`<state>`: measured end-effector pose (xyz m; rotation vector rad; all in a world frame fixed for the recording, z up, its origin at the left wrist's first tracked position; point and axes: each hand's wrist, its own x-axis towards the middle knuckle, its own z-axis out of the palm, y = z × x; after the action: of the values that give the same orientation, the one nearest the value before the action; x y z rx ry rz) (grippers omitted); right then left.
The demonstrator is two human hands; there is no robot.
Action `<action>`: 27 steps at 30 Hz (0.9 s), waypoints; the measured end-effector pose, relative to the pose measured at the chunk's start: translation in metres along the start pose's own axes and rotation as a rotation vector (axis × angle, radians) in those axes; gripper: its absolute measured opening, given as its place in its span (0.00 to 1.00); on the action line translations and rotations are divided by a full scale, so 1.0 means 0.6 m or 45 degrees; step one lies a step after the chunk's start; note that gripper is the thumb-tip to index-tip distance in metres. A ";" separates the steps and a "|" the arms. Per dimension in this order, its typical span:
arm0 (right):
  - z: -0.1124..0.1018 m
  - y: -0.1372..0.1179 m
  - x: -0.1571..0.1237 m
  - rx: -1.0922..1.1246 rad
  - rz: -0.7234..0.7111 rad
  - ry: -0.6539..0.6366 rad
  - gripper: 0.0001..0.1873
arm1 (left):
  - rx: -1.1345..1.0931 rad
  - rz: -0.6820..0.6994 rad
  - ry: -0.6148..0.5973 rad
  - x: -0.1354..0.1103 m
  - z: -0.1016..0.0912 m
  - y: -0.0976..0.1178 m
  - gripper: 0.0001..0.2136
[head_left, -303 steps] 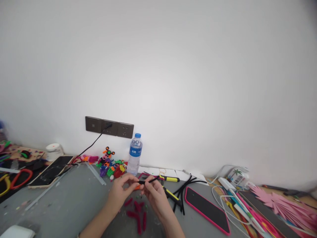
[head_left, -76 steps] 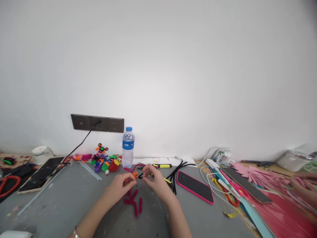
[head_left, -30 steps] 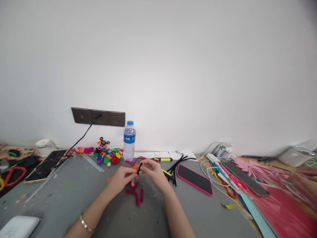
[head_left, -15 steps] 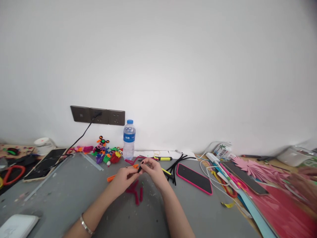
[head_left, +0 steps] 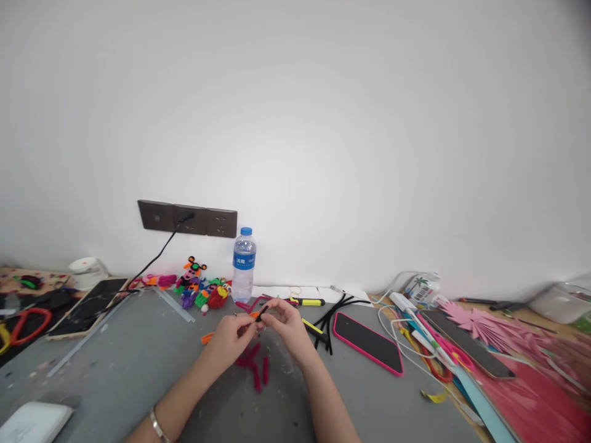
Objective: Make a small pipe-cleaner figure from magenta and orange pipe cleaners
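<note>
My left hand (head_left: 231, 337) and my right hand (head_left: 285, 325) meet over the grey mat, fingertips closed in a pinch. Between them is a short black pipe cleaner piece (head_left: 261, 313), slanting up to the right; the fingers hide part of it. Just below lie crimson pipe cleaner pieces (head_left: 257, 373), one branched and one short and straight. An orange piece (head_left: 207, 338) pokes out beside my left hand. Right of my right hand, several black pipe cleaners (head_left: 333, 309) lie in a loose bundle next to a yellow-and-black cutter (head_left: 314, 330).
A water bottle (head_left: 244, 271) stands by the wall, with small colourful pipe cleaner figures (head_left: 203, 289) to its left. A pink-edged phone (head_left: 368, 343) lies at right, near white cables and pink paper (head_left: 484, 323). Orange-handled scissors (head_left: 31, 326) lie far left.
The view has shifted slightly. The black piece now shows more between my fingertips and points up to the right. Another person's blurred hand at the right edge no longer shows clearly.
</note>
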<state>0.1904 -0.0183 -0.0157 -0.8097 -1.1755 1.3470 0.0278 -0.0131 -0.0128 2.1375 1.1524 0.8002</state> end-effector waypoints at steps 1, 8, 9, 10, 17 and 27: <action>0.000 -0.002 -0.001 -0.030 -0.009 -0.003 0.10 | -0.008 -0.004 0.006 0.000 0.000 -0.001 0.15; -0.009 0.004 -0.002 -0.459 -0.186 0.087 0.02 | -0.099 -0.015 -0.040 -0.001 0.001 0.004 0.16; -0.010 0.004 -0.002 -0.484 -0.192 0.076 0.02 | -0.097 -0.005 -0.042 -0.001 0.001 0.005 0.17; -0.011 0.003 -0.003 -0.484 -0.192 0.059 0.02 | -0.093 0.002 -0.037 -0.001 0.001 0.005 0.17; -0.005 -0.011 -0.003 -0.407 -0.195 -0.031 0.06 | -0.200 -0.054 0.000 0.002 0.006 -0.002 0.16; -0.009 -0.023 -0.007 -0.028 0.049 -0.142 0.10 | -0.134 0.068 0.020 -0.003 0.004 0.008 0.15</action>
<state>0.2001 -0.0227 -0.0049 -0.7843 -1.2693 1.4285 0.0314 -0.0171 -0.0114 2.0864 1.0418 0.8835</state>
